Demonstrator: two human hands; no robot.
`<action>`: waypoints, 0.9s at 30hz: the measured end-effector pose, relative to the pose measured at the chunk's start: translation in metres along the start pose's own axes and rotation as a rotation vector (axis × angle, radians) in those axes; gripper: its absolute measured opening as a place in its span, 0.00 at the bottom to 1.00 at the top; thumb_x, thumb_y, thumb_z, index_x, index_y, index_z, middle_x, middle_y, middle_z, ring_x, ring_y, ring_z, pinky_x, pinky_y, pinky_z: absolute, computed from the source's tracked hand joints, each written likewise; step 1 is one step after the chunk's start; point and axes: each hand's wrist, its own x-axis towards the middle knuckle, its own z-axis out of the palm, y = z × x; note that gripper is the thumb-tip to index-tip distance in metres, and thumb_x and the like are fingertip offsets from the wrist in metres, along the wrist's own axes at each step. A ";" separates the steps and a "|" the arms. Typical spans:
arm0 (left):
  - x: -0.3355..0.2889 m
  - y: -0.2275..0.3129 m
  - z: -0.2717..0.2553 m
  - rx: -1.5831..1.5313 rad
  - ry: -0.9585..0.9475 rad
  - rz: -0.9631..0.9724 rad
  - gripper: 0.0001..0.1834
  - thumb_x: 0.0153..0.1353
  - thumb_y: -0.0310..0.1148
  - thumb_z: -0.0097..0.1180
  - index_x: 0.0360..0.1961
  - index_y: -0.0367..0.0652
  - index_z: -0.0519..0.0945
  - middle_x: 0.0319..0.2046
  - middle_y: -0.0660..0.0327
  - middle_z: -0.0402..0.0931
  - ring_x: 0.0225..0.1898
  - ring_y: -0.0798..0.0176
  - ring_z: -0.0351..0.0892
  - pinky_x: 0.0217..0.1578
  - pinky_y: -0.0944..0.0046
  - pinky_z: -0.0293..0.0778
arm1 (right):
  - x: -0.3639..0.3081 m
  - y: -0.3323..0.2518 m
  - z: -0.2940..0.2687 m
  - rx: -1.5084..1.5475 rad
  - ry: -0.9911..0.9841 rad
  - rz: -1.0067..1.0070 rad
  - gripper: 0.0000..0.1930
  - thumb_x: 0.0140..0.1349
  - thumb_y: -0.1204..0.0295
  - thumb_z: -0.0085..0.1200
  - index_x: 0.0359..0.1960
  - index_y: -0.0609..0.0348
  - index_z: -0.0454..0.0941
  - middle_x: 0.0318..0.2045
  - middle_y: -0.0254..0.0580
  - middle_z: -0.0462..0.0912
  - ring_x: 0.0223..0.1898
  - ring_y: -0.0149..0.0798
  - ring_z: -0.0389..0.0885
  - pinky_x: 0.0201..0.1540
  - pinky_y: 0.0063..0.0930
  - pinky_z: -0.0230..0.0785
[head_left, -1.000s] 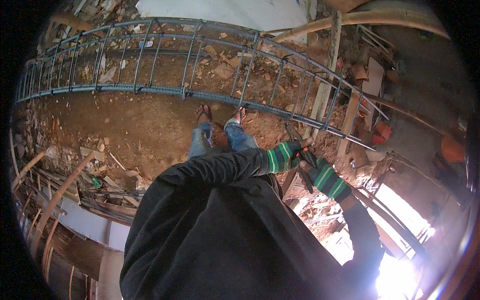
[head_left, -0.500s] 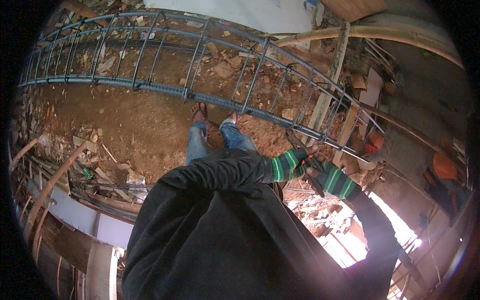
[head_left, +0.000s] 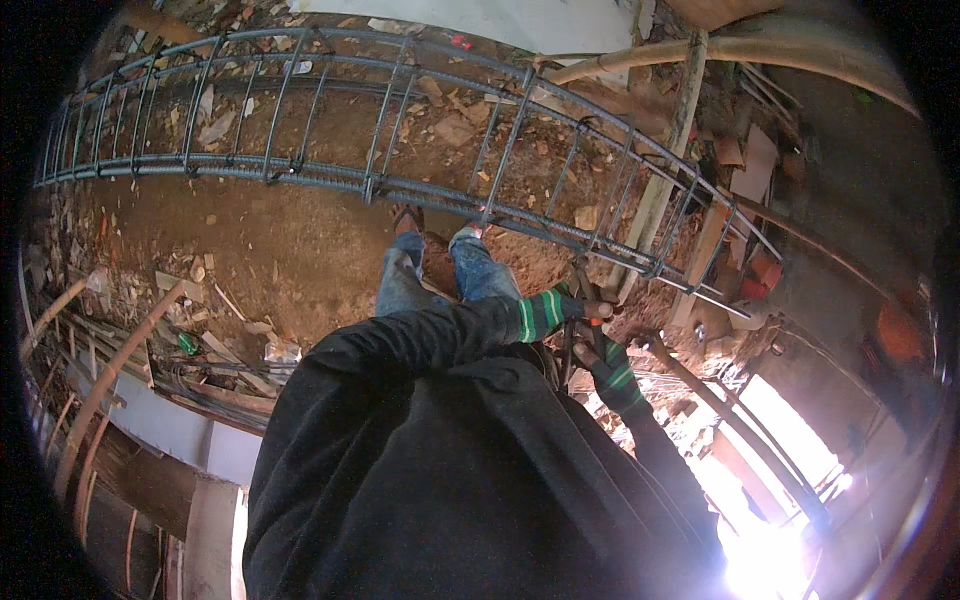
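A long cage of steel reinforcing bars (head_left: pixel 420 190) with square stirrups stretches across in front of me. My left hand (head_left: pixel 548 314), in a dark glove with green stripes, is closed round dark metal pincers (head_left: pixel 583 280). Close beside it, my right hand (head_left: pixel 612 374), in a matching glove, has its fingers bent against the lower part of the pincers. A small orange spot shows between the hands. Both hands are in front of my body, on the near side of the cage's right end and apart from it. The fingers partly hide the tool.
A wooden post (head_left: pixel 668 170) and a curved pole (head_left: pixel 800 52) stand by the cage's right end. Rubble and scraps (head_left: pixel 450 130) litter the earth floor. Poles and boards (head_left: pixel 120 360) lie at the left. Bright light glares at the lower right.
Both hands have moved left and closer to my body, with the pincers between them. My right forearm has swung inward. The cage appears slightly shifted in the picture.
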 end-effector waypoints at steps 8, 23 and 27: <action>0.003 0.000 -0.004 0.039 -0.087 -0.006 0.25 0.58 0.42 0.68 0.52 0.38 0.79 0.43 0.59 0.82 0.44 0.63 0.81 0.45 0.62 0.79 | -0.005 -0.007 -0.005 0.098 -0.071 0.068 0.25 0.68 0.68 0.54 0.65 0.63 0.66 0.56 0.39 0.76 0.53 0.30 0.74 0.57 0.28 0.67; 0.008 0.003 0.008 -0.071 -0.177 0.034 0.22 0.59 0.42 0.67 0.48 0.37 0.80 0.42 0.59 0.82 0.44 0.63 0.81 0.45 0.61 0.79 | 0.000 -0.015 -0.026 0.209 -0.173 0.212 0.19 0.70 0.68 0.51 0.60 0.60 0.70 0.53 0.40 0.78 0.55 0.39 0.77 0.54 0.34 0.74; 0.001 0.003 0.010 -0.012 0.029 0.008 0.16 0.61 0.39 0.65 0.41 0.38 0.80 0.37 0.60 0.81 0.41 0.62 0.81 0.43 0.61 0.79 | 0.014 0.026 -0.028 -0.054 -0.228 0.112 0.18 0.71 0.68 0.50 0.58 0.63 0.71 0.50 0.38 0.78 0.52 0.37 0.77 0.55 0.32 0.71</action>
